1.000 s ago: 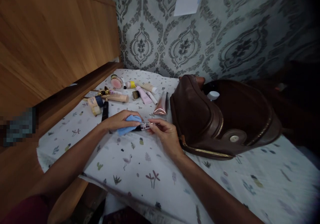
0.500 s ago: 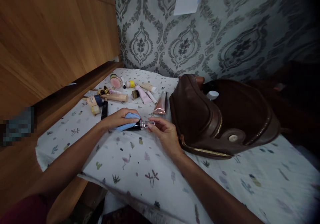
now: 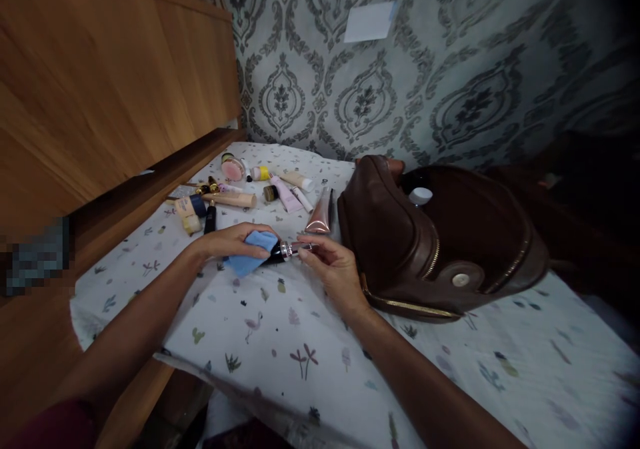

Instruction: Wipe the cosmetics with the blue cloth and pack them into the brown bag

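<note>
A light blue cloth (image 3: 255,252) is gripped in my left hand (image 3: 233,241), its loose fold hanging below the fingers. The cloth lies against a black cosmetic container with a shiny silver collar (image 3: 287,249); whether it is a lipstick or a small bottle I cannot tell. My right hand (image 3: 333,265) pinches the silver end of this container between thumb and fingers. Just beyond my hands lies a rose-coloured squeeze tube (image 3: 321,214). A black tube (image 3: 211,218) rests by my left wrist.
To the right stands an open brown leather bag (image 3: 395,235) with a white-capped item (image 3: 421,196) inside. Several cosmetics, among them a pink compact (image 3: 233,169), a lilac tube (image 3: 285,194) and a beige tube (image 3: 233,199), lie on the patterned cloth. A wooden cabinet (image 3: 125,75) borders the left.
The blue cloth has shifted on the container, and more of it now hangs below my left hand. My right hand keeps its pinch. The view has tilted slightly upward.
</note>
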A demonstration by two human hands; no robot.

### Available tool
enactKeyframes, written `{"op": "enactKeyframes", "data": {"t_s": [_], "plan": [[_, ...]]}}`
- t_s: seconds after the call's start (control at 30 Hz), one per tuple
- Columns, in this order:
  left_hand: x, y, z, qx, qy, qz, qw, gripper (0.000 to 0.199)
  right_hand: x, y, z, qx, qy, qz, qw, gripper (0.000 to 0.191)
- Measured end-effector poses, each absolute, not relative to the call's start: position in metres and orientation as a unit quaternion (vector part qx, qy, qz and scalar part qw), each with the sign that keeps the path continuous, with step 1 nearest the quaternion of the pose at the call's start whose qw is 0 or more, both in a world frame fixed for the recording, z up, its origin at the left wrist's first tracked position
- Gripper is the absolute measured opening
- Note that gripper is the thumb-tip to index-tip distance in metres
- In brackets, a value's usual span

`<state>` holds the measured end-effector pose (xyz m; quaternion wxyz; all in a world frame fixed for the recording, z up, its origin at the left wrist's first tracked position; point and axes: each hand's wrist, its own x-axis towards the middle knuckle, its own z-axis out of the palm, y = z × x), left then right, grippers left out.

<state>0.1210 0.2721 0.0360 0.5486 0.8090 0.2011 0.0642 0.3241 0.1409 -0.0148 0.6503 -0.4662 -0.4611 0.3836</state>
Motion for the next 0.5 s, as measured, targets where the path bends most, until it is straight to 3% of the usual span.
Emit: {"op": "enactKeyframes", "data": {"t_s": [0.5], "plan": [[0.135, 0.265, 0.022, 0.836, 0.214, 0.166, 0.477, 0.048, 0.321, 0.143, -0.01, -0.483, -0.393, 0.452, 0.639, 0.042]]}}
